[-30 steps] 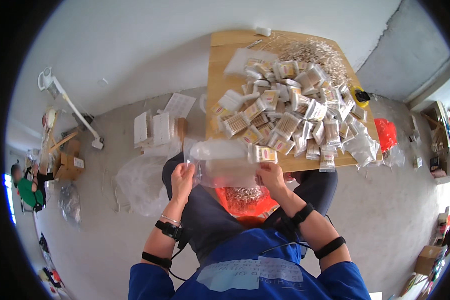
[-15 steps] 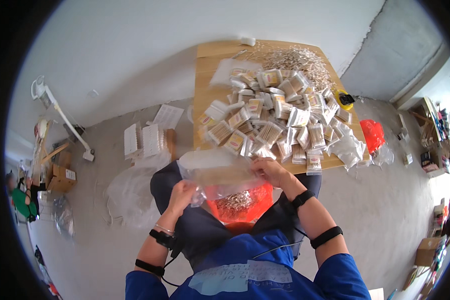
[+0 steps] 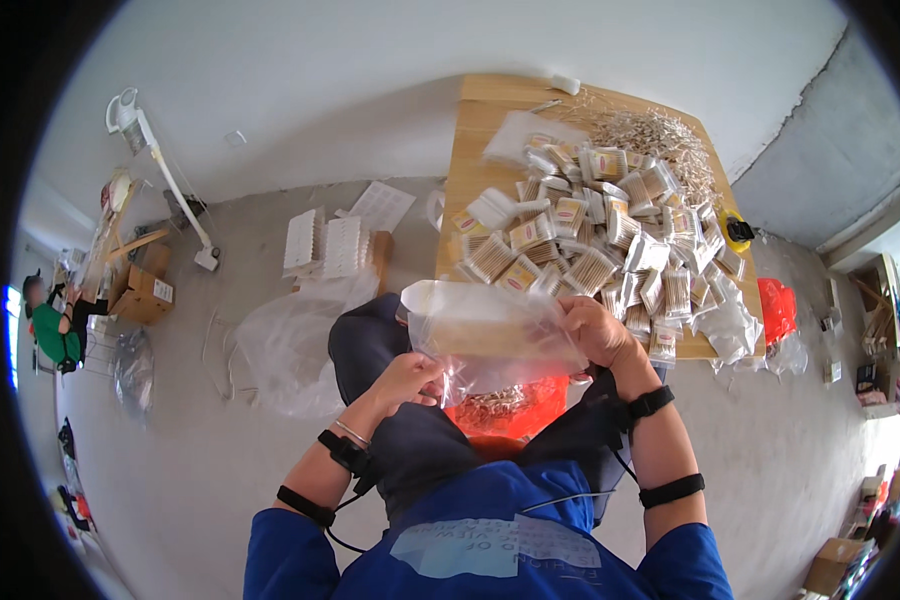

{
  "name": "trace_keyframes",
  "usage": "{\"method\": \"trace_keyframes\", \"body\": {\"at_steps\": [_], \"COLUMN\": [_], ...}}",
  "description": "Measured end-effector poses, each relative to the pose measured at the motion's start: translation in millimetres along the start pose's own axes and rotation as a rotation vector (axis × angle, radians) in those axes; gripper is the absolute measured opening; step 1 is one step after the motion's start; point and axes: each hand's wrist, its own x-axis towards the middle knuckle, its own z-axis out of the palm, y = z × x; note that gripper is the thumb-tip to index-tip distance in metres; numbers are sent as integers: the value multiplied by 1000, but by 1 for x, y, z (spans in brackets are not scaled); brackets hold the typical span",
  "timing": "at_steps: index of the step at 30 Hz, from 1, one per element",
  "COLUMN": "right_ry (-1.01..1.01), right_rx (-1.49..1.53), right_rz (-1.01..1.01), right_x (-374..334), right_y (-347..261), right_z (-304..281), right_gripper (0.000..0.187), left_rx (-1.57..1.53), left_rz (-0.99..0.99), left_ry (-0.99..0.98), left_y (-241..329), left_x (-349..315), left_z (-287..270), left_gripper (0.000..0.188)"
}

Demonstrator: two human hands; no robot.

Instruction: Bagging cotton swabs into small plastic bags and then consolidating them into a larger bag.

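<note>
A clear plastic bag (image 3: 490, 335) is stretched flat over my lap, between my hands and close to the table's near edge. My left hand (image 3: 407, 382) pinches its lower left corner. At its right side, my right hand (image 3: 595, 330) grips the edge, fingers closed. Below the bag, a red plastic bag (image 3: 540, 408) sits between my knees with loose cotton swabs (image 3: 495, 402) in it; the clear bag covers part of it. On the wooden table (image 3: 470, 130) lies a heap of small packs of cotton swabs (image 3: 590, 270), just beyond my right hand.
Loose swabs (image 3: 660, 140) spread over the table's far right, near a yellow round object (image 3: 735, 230). White ridged blocks (image 3: 325, 245) and crumpled clear plastic (image 3: 290, 345) are on the floor at left. A person in green (image 3: 55, 330) is at far left.
The view has shifted, so the table and heap appear farther right. The clear bag is held out straighter between my hands, both of which keep hold of it.
</note>
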Motion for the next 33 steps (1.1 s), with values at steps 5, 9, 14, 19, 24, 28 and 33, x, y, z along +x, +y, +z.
{"method": "trace_keyframes", "body": {"at_steps": [5, 9, 14, 19, 24, 28, 33], "right_ry": [-43, -26, 71, 96, 126, 97, 117], "right_rx": [-65, -261, -432, -630, -828, -864, -737], "right_rz": [-37, -50, -65, -96, -201, -190, -170], "right_x": [-16, -28, -31, -13, -2, 0, 0], "right_y": [-15, -35, -36, -13, -6, -5, 1], "right_z": [30, 53, 82, 100, 118, 117, 111], "right_gripper": [20, 11, 10, 18, 22, 20, 27], "left_rx": [-33, -47, 271, -38, 8, -83, -178], "left_rz": [55, 125, 575, 796, 767, 667, 590], "left_ry": [-40, 25, 643, 291, 201, 160, 100], "left_y": [-10, -8, -1, 62, 86, 88, 87], "left_x": [6, 11, 9, -52, -64, -63, -61], "left_z": [-10, -20, -14, 43, 61, 57, 52], "left_gripper": [24, 19, 23, 25, 28, 19, 18]}}
